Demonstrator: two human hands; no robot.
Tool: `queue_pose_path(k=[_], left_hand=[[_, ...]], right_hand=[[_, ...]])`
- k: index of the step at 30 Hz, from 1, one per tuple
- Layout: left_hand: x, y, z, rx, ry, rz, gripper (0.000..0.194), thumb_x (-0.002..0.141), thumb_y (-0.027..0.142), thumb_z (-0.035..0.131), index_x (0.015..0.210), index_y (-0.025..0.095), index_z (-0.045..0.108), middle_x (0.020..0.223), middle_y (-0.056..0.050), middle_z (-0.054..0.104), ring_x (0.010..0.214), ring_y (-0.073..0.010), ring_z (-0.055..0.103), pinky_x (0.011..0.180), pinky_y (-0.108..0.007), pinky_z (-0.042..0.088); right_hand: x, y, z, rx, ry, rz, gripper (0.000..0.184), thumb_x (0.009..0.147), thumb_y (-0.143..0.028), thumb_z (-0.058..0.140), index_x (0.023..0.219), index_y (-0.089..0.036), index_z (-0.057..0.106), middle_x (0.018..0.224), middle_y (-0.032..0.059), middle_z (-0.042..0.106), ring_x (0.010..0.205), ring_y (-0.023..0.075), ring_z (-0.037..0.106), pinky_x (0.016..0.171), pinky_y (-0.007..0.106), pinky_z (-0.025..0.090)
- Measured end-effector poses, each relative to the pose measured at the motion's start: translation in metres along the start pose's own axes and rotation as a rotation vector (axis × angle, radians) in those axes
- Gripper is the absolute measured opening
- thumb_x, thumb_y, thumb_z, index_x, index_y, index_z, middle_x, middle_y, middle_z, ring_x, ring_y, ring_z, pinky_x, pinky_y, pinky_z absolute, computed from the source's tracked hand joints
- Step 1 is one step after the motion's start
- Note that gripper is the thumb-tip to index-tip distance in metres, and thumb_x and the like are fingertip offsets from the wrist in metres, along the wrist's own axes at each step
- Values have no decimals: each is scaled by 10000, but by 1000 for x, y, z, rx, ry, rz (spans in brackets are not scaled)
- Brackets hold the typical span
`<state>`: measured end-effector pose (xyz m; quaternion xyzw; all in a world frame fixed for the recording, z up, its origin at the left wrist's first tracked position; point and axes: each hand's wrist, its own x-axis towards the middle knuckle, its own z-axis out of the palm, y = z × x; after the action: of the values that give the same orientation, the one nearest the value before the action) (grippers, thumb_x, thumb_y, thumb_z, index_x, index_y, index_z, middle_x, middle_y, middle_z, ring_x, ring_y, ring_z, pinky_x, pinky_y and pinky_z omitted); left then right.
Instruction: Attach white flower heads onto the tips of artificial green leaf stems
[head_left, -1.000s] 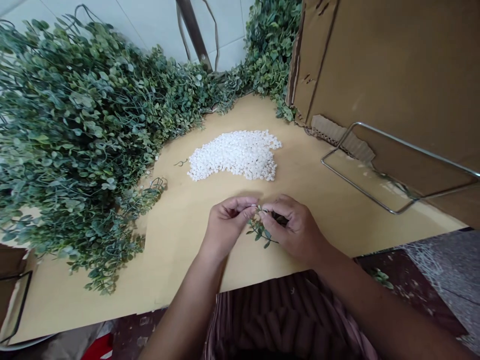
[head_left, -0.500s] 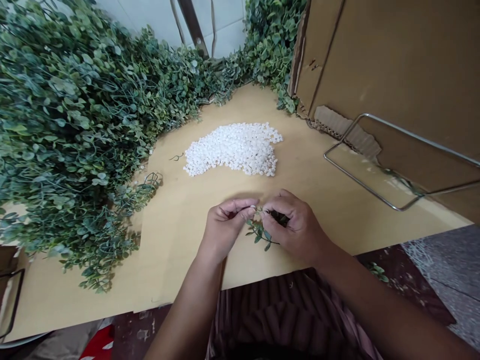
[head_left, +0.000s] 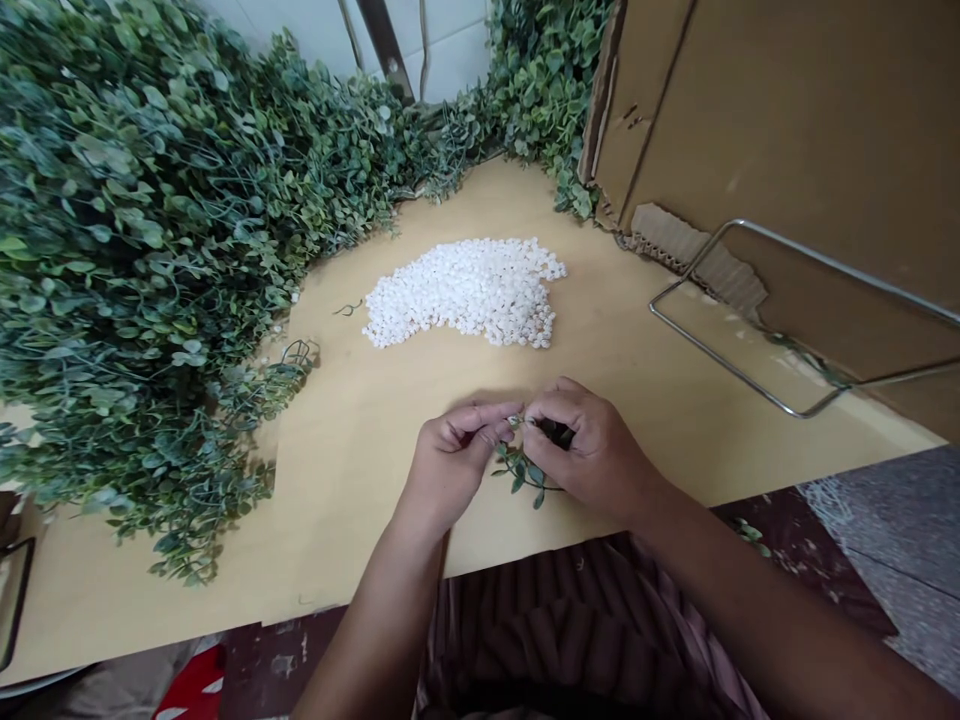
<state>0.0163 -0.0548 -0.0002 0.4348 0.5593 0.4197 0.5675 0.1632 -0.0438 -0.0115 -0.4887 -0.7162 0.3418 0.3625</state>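
My right hand is closed in a pinch around an artificial leaf sprig, whose small green leaves hang below the fingers. Thumb and forefinger of my left hand are pressed together just left of the right fingertips. A tiny pale piece shows between the two hands at the sprig's end, too small to name for sure. Beyond both hands lies a curved heap of small white plastic beads on the tan tabletop.
A big mass of artificial greenery covers the left and back. At right stands a cardboard box with a torn edge, and a bent metal wire frame juts over the table. A thin loose stem lies left of the beads.
Both hands stay nearly in place. The left fingertips have shifted slightly, and the pale piece between the hands now shows a little differently. The view has moved a touch.
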Motion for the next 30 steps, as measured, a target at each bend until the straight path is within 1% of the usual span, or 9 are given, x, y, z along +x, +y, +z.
queue_pose_path(k=[4,9,14,17,20,22,25,30], left_hand=[[2,0,1,-62,37,-47,121,622,201,752,737,166,749,716,-35,709,648,-118,600,677,-242,494],[2,2,2,-98,35,-43,115,599,216,771,688,162,722,603,2,669,556,-90,569,609,-219,485],[3,3,2,-109,18,-37,111,608,222,766,677,160,704,564,11,650,527,-87,568,581,-216,487],[4,3,2,-107,37,-38,144,592,236,779,689,158,708,564,3,652,539,-99,582,585,-227,496],[4,3,1,-130,61,-49,217,577,241,789,775,168,736,618,-9,682,566,-106,599,613,-236,510],[4,2,0,-145,57,-59,243,578,237,790,811,184,747,640,-10,695,577,-102,601,635,-235,514],[4,2,1,-152,35,-75,203,569,234,798,763,193,754,605,-5,688,567,-93,592,639,-224,513],[3,4,1,-153,34,-85,163,559,251,807,691,181,741,598,-6,682,561,-96,585,617,-229,510]], right_hand=[[1,0,-1,1,17,-30,205,726,-172,460,526,-138,482,526,-5,495,567,60,425,592,186,371],[0,0,-1,3,21,-39,190,724,-174,466,538,-143,483,533,1,501,583,68,431,583,186,373],[-1,1,0,4,12,-21,200,733,-178,465,536,-142,484,547,9,504,612,78,444,586,188,378],[-1,1,-1,14,12,-33,196,732,-173,477,538,-143,478,540,2,491,607,73,435,579,179,373],[-1,1,-1,14,20,-63,206,734,-165,472,529,-142,470,531,-1,488,599,68,429,580,174,368],[-1,0,0,8,19,-75,213,737,-161,466,525,-141,466,524,-2,484,596,66,426,583,173,366],[-1,0,0,3,20,-63,207,734,-163,467,528,-140,467,532,-1,482,598,67,429,585,175,374],[-1,-1,-1,-2,10,-42,215,740,-176,465,527,-146,461,533,6,484,602,77,431,578,184,374]])
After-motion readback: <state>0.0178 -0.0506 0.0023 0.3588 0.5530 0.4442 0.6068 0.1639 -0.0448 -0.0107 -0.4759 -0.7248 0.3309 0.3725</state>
